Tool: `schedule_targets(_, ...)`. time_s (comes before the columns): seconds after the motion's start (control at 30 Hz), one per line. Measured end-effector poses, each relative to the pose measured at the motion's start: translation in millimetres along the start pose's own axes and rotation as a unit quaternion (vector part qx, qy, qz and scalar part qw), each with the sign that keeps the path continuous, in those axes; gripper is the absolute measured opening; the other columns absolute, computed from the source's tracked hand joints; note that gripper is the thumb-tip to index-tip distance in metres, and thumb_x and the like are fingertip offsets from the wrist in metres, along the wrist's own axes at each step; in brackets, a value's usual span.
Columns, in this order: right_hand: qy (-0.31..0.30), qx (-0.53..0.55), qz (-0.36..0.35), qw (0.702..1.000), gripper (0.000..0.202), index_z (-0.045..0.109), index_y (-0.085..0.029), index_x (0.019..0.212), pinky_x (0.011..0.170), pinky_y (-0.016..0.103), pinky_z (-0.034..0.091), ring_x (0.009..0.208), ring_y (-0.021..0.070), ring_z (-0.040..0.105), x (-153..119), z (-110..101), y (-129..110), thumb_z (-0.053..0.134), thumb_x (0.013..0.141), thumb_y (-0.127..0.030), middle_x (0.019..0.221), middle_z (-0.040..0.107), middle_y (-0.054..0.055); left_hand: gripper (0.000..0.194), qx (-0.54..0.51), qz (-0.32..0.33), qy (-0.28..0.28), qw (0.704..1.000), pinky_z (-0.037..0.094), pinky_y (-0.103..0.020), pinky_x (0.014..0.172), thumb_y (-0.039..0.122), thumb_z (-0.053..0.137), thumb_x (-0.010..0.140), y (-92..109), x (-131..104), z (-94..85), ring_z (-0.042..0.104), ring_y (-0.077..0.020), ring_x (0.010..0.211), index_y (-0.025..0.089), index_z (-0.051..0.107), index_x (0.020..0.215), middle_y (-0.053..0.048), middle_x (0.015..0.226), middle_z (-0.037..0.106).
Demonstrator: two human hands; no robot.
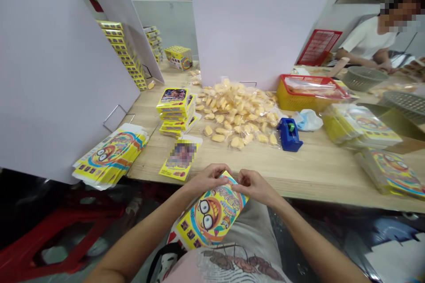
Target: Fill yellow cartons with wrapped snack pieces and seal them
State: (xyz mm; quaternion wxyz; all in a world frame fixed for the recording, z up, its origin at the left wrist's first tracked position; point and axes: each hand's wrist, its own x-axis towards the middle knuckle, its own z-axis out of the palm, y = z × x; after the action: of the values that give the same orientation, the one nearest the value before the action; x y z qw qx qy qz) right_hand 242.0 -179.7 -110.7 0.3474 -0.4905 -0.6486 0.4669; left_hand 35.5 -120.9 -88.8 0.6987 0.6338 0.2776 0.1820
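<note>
A yellow printed carton [212, 214] with a cartoon face in glasses rests over my lap, tilted, below the table's front edge. My left hand [212, 177] grips its upper left side, thumb on the printed face. At its upper right corner, my right hand [250, 185] is closed on the edge with the thumb on top. On the table just beyond lies a flat yellow carton [181, 159], face up. Behind it stands a stack of yellow cartons [174, 108]. A pile of small wrapped yellow pieces [237, 110] spreads over the middle of the table.
A blue tape dispenser [289, 135] stands right of the pile, near a red-and-yellow basket [308, 93]. Flat carton bundles lie left [111, 154] and right [363, 126]. White panels [259, 17] rise behind. A person [368, 42] sits at far right. A red stool [59, 239] is lower left.
</note>
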Motion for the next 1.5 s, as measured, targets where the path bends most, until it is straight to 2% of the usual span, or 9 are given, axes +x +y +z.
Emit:
schedule_targets(0.23,-0.097,0.183,0.046,0.977,0.045,0.049,-0.017,0.064,0.049,0.021,0.021,0.051,0.0069,0.032,4,-6,5,0.072,0.071,-0.055,0.054,0.041,-0.007,0.03,0.004,0.002,-0.014,1.0,0.041,-0.022,0.064,0.034,0.071,0.076,11,-4,3.8,0.054,-0.0117,0.071,0.014,0.063,0.097,-0.001,0.081,0.061)
schedule_targets(0.5,-0.123,0.419,0.135,0.889,0.042,0.057,-0.015,0.068,0.049,0.019,0.027,0.049,0.0054,0.036,-6,9,13,0.084,0.059,-0.046,0.058,0.046,-0.006,0.031,-0.001,0.024,-0.033,0.999,0.041,-0.023,0.067,0.035,0.072,0.075,29,-12,11.7,0.056,-0.0144,0.076,0.013,0.068,0.096,-0.005,0.083,0.062)
schedule_targets(0.67,-0.04,0.369,0.048,0.928,0.037,0.068,-0.017,0.094,0.075,0.029,0.047,0.08,0.0187,0.06,-19,4,-9,0.07,0.076,-0.049,0.085,0.066,0.005,0.031,-0.016,0.065,0.08,0.995,0.043,-0.023,0.065,0.034,0.074,0.075,30,-12,13.3,0.056,-0.0125,0.072,0.014,0.065,0.097,-0.003,0.082,0.061)
schedule_targets(0.8,0.007,0.254,0.017,0.967,0.039,0.069,-0.017,0.096,0.076,0.038,0.052,0.084,0.0261,0.064,-32,-4,-24,0.075,0.071,-0.045,0.088,0.07,0.008,0.052,0.042,0.136,0.156,0.977,0.047,-0.029,0.078,0.041,0.065,0.081,32,-10,0.8,0.06,-0.0184,0.091,0.02,0.053,0.127,-0.008,0.106,0.063)
schedule_targets(0.9,0.097,0.179,-0.013,0.979,0.035,0.07,-0.02,0.097,0.078,0.039,0.054,0.089,0.029,0.066,-45,-18,-32,0.074,0.072,-0.044,0.095,0.072,0.009,0.07,0.284,0.121,0.29,0.906,0.035,-0.045,0.103,0.048,0.064,0.079,29,-19,-27.0,0.046,-0.0306,0.122,0.019,0.042,0.139,-0.016,0.131,0.052)
schedule_targets(1.0,0.182,0.066,-0.076,0.978,0.037,0.068,-0.025,0.108,0.085,0.041,0.055,0.097,0.0308,0.066,-55,-31,-37,0.073,0.075,-0.04,0.108,0.07,0.009,0.079,0.526,-0.04,0.401,0.749,0.023,-0.061,0.105,0.048,0.073,0.066,16,-35,-56.2,0.027,-0.0438,0.133,0.017,0.049,0.135,-0.022,0.143,0.037)
schedule_targets(1.07,0.207,-0.045,-0.143,0.967,0.038,0.066,-0.027,0.114,0.089,0.043,0.055,0.102,0.0314,0.064,-56,-31,-34,0.071,0.077,-0.033,0.113,0.069,0.009,0.076,0.589,-0.127,0.401,0.69,0.028,-0.063,0.099,0.046,0.071,0.068,2,-44,-66.4,0.029,-0.0463,0.13,0.018,0.049,0.135,-0.022,0.145,0.034)
schedule_targets(1.33,0.16,-0.317,-0.371,0.858,0.065,0.038,-0.028,0.144,0.095,0.051,0.054,0.122,0.0283,0.054,-34,17,49,0.044,0.084,-0.005,0.131,0.059,0.009,0.057,0.64,-0.121,0.377,0.659,0.039,-0.052,0.091,0.051,0.055,0.081,-23,-55,-45.0,0.043,-0.038,0.12,0.024,0.051,0.131,-0.018,0.143,0.038)
schedule_targets(1.5,0.11,-0.325,-0.35,0.872,0.069,0.033,-0.024,0.147,0.099,0.05,0.051,0.131,0.03,0.044,-39,20,81,0.043,0.081,-0.005,0.142,0.049,0.011,0.058,0.636,-0.088,0.436,0.631,0.024,-0.063,0.104,0.047,0.056,0.082,-16,-44,-29.9,0.023,-0.0459,0.135,0.013,0.054,0.129,-0.025,0.145,0.035)
